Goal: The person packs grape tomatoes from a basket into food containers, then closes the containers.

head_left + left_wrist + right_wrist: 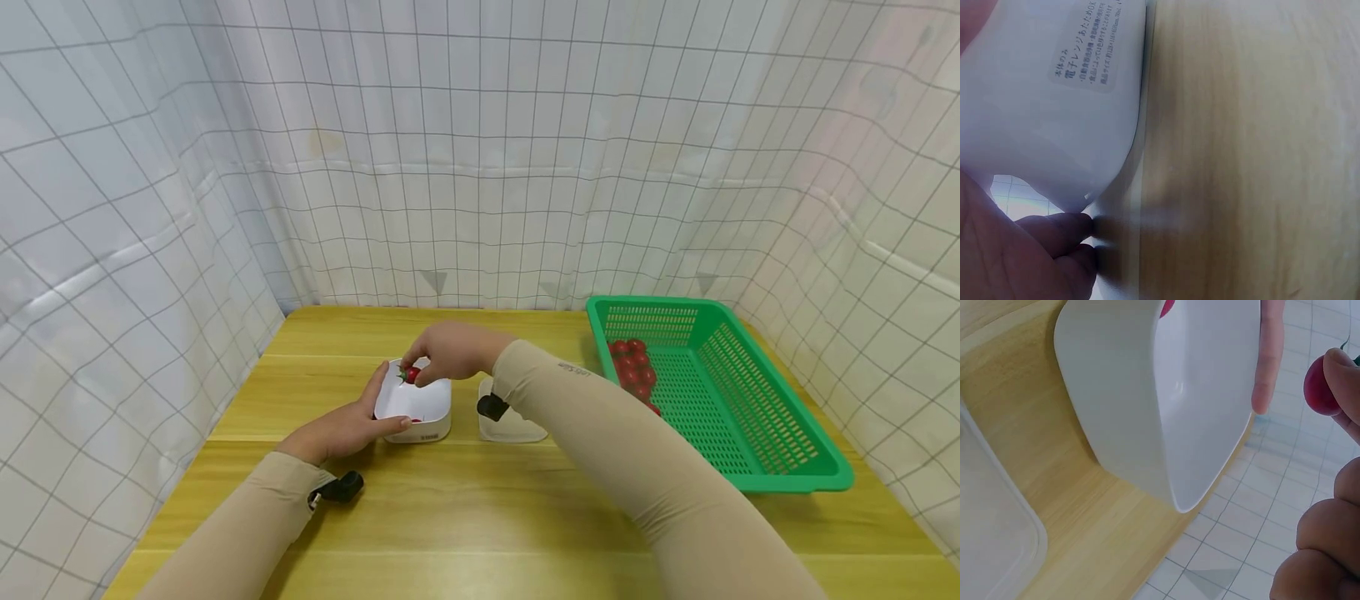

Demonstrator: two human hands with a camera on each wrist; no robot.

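Over the white plastic container (pixel 437 427), my right hand (pixel 456 350) pinches a red cherry tomato (pixel 412 375) with a green calyx. In the right wrist view, the tomato (pixel 1319 389) sits between thumb and forefinger, apart from the container's rim. My left hand (pixel 347 427) holds the container at its left side, thumb over the near rim, fingers along the outer wall. A bit of red shows inside the container by the near wall. In the left wrist view, the container's side (pixel 1054 119) bears a printed label, with curled fingertips (pixel 1063 234) close to its base.
A translucent lid (pixel 513 429) lies on the wooden table (pixel 465 517) right of the container, partly under my right forearm. Farther right stands a green basket (pixel 780 379) with several red tomatoes (pixel 633 367) along its left side. White gridded curtains (pixel 510 208) surround the table.
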